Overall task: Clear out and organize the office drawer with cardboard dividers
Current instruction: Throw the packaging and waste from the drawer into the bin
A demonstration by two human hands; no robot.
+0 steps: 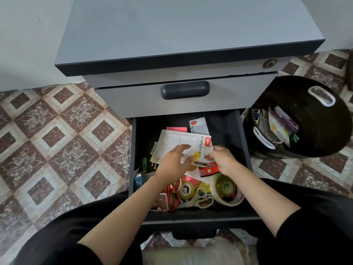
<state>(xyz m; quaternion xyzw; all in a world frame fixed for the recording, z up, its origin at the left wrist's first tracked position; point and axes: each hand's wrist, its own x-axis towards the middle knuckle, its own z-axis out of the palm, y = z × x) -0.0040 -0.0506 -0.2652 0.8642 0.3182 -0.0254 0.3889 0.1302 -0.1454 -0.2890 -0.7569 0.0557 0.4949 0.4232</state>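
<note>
Soft, even light from above, without harsh glare. The drawer [226,129] interior lies in shadow (the bin [317,119] is darker still). Floor tiles [66,131] bow towards the edges; the right hand [222,159] is slightly blurred.

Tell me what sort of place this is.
Probably a home office or study corner: a grey lockable pedestal cabinet stands on patterned floor tiles, its open drawer holds a stapler pack, tape rolls and scissors, and a black bin stands beside it.

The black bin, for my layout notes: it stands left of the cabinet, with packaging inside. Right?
No: the head view shows the black bin right of the cabinet, with packaging inside.
</note>
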